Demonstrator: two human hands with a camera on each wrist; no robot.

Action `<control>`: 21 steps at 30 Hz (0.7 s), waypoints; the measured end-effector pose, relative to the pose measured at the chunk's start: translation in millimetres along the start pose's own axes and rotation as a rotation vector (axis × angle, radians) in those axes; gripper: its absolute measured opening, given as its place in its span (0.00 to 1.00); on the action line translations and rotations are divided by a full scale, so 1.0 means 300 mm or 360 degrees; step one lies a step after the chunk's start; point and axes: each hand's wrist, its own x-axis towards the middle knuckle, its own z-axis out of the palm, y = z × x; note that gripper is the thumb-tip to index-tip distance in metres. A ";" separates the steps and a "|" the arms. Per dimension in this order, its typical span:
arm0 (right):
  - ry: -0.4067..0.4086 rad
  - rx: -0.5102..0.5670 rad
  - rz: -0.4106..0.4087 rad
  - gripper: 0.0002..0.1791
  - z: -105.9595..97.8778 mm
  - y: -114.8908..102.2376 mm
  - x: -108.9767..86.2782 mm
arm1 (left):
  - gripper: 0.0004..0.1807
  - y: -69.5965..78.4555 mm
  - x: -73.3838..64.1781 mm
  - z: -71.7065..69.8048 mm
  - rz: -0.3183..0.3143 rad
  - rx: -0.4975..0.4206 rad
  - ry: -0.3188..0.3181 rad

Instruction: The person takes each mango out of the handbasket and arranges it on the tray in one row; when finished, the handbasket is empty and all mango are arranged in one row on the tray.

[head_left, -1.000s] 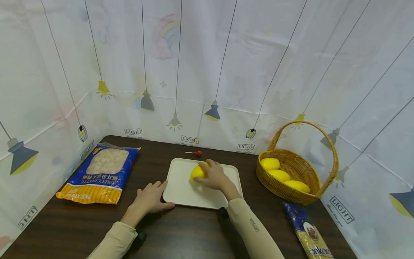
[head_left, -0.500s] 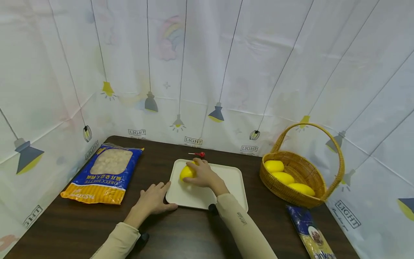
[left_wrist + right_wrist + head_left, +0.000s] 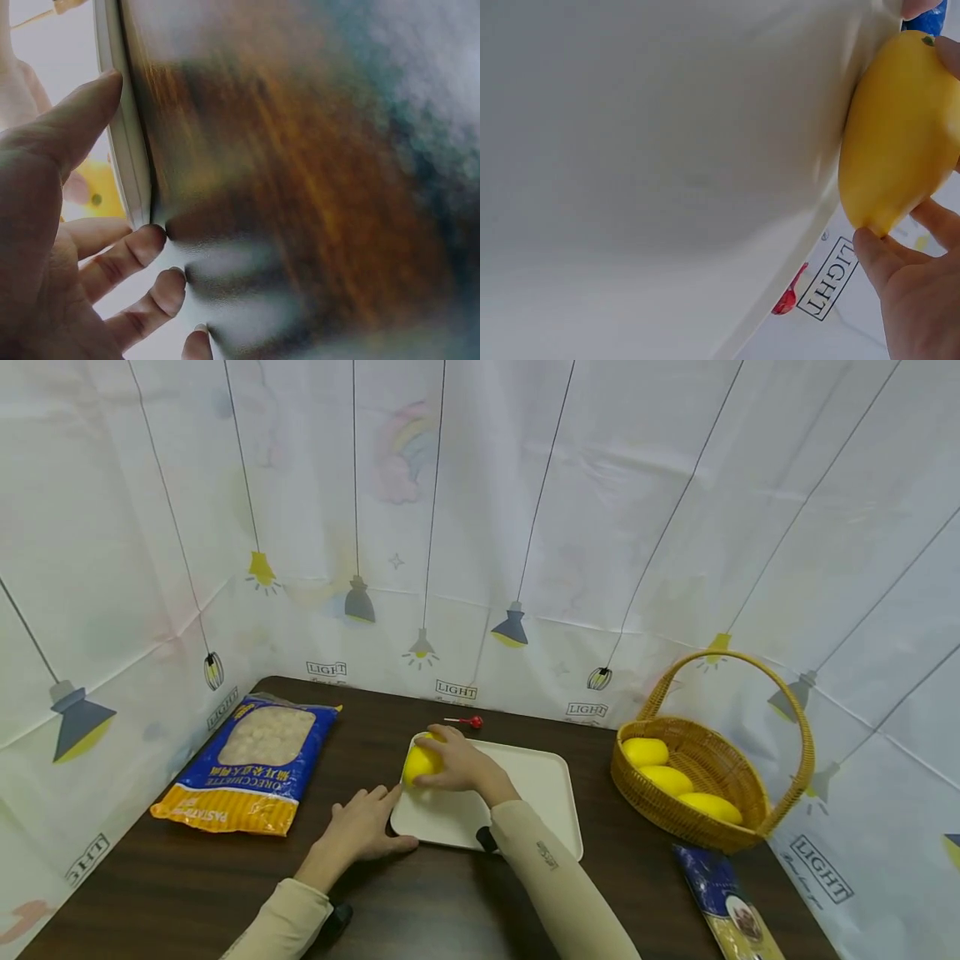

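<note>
A pale curtain [image 3: 480, 510] printed with hanging lamps and the word LIGHT stands behind a dark, wood-grained bench [image 3: 420, 914]. Near the middle of the bench lies a shallow cream tray [image 3: 536, 785] with a low raised rim. At the tray's left end is a yellow fruit [image 3: 422, 764], held by the right hand [image 3: 465, 768]; that grip is clamped on it, and in the right wrist view the fingers meet the fruit at both its ends. Whether the fruit touches the tray's floor, I cannot tell. The left hand [image 3: 360, 827] is at the tray's near left corner, its fingers apart and its thumb along the near edge; nothing is clasped in that grip.

To the right stands a wicker basket [image 3: 654, 806] with a tall arched handle [image 3: 807, 752]. Inside it lie three more yellow fruits [image 3: 666, 780], in a row along the left and near side, with the woven inner wall showing beyond them. Just in front of the basket is a blue and gold packet [image 3: 716, 902], cut off by the frame's lower edge. On the far left lies a blue and orange pasta bag [image 3: 247, 768]; its clear window shows pale pieces inside. A red lollipop [image 3: 476, 722] with a white stick lies behind the tray.
</note>
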 end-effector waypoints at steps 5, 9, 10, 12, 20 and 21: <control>-0.0035 0.0017 -0.0038 0.40 0.000 -0.007 0.013 | 0.54 0.005 -0.003 0.001 -0.0008 -0.0008 -0.0017; -0.0034 0.0021 -0.0069 0.39 0.002 -0.004 0.019 | 0.54 0.007 -0.003 0.004 -0.0013 -0.0011 -0.0022; -0.0033 0.0024 -0.0074 0.38 0.002 -0.003 0.020 | 0.54 0.007 -0.003 0.005 -0.0014 -0.0010 -0.0021; -0.0033 0.0028 -0.0077 0.38 0.003 -0.001 0.021 | 0.54 0.005 -0.002 0.006 -0.0013 -0.0010 -0.0017; -0.0030 0.0025 -0.0070 0.39 -0.009 -0.003 0.021 | 0.54 0.001 -0.001 0.004 -0.0004 -0.0015 0.0006; -0.0025 0.0023 -0.0073 0.40 -0.013 -0.002 0.020 | 0.54 0.000 -0.001 0.003 -0.0004 -0.0015 0.0007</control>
